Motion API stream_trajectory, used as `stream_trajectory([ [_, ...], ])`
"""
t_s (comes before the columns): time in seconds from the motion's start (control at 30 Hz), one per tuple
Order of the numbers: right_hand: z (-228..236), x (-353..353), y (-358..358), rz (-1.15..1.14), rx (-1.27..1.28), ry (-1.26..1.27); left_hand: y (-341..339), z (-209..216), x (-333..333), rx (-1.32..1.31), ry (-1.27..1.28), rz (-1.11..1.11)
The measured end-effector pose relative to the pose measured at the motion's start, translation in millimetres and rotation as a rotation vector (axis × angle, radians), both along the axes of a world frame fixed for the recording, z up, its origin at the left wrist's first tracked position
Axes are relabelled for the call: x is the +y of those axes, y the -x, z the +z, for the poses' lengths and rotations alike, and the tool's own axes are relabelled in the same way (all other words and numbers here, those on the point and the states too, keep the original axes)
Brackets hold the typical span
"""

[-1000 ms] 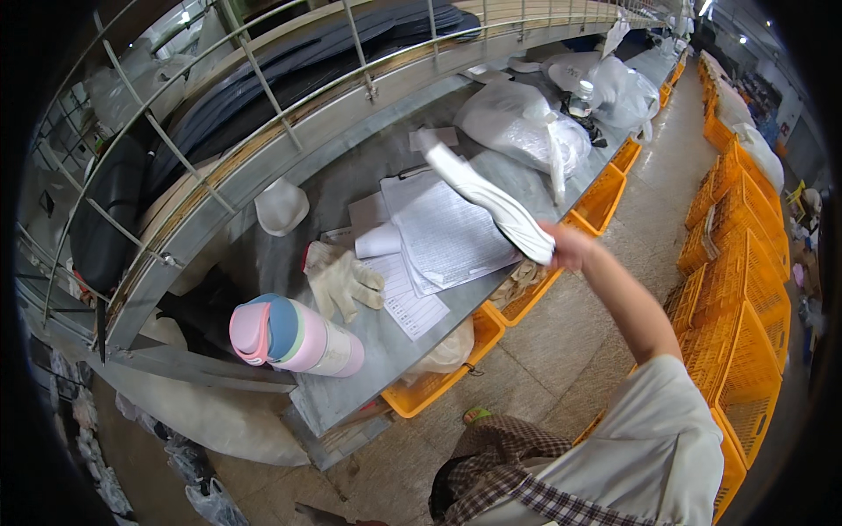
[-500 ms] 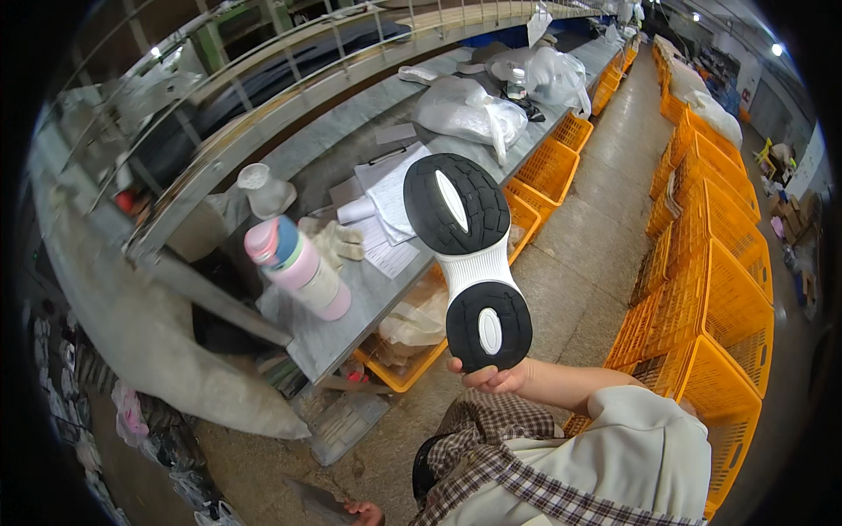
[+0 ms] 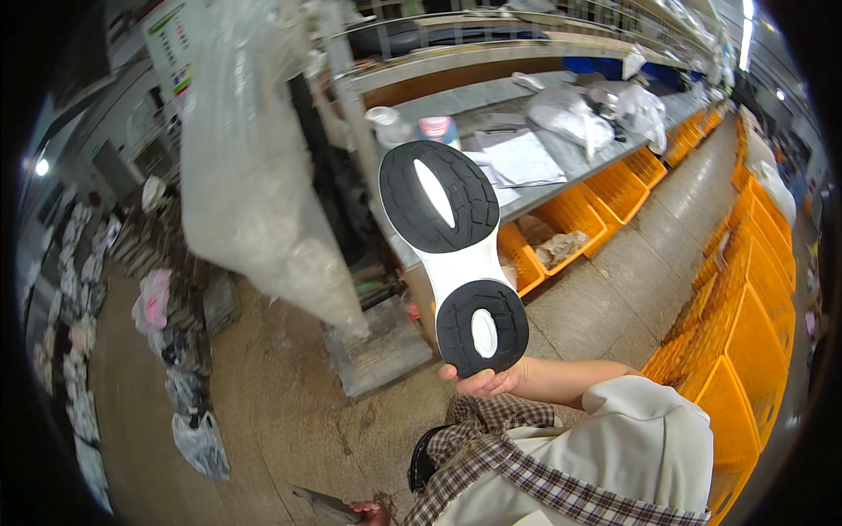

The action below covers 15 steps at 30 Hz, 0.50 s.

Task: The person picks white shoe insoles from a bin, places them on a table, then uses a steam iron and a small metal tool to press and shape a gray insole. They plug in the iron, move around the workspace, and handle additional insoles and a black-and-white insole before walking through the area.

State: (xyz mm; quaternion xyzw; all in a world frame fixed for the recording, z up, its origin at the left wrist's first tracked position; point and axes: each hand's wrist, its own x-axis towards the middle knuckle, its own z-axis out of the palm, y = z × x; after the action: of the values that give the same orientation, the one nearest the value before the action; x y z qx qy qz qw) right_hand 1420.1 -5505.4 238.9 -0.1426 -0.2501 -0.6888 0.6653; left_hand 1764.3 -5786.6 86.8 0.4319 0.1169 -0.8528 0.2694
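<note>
A shoe sole (image 3: pixel 460 263) is held up in front of me, its bottom facing me: two black treaded pads, white oval insets and a white middle. My right hand (image 3: pixel 484 380) is closed on its lower end, the fingers and thumb at the rim. Whether an upper is attached behind it is hidden. Low at the bottom edge, my left hand (image 3: pixel 372 513) is closed on a flat grey piece (image 3: pixel 326 506) whose kind I cannot make out.
A grey workbench (image 3: pixel 537 198) bears papers (image 3: pixel 519 159), a bottle (image 3: pixel 438 131) and plastic bags (image 3: pixel 570 121). Orange crates (image 3: pixel 561 230) stand beneath it; more crates (image 3: pixel 741 342) line the right. A large clear plastic sheet (image 3: pixel 254 175) hangs at left. Bagged bundles (image 3: pixel 197 438) lie on the floor.
My view has swung left, so the bench and bottle sit farther right and the hanging plastic is nearer the middle. Both hands keep their hold; the sole stays raised before me.
</note>
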Motion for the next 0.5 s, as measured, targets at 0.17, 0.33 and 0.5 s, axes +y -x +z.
stream_trajectory([
  [0.17,7.8,-72.8,-22.6,0.203,0.023,-0.024,-75.0,-19.8,12.1,-0.266,0.908,-0.365],
  [0.33,3.0,-147.7,-41.7,0.433,-0.003,-0.032,-122.3,-14.2,40.8,-0.419,0.997,-0.169],
  [0.5,-4.5,-226.2,-68.8,0.681,-0.018,-0.050,-169.3,-48.3,57.1,-0.488,0.817,0.069],
])
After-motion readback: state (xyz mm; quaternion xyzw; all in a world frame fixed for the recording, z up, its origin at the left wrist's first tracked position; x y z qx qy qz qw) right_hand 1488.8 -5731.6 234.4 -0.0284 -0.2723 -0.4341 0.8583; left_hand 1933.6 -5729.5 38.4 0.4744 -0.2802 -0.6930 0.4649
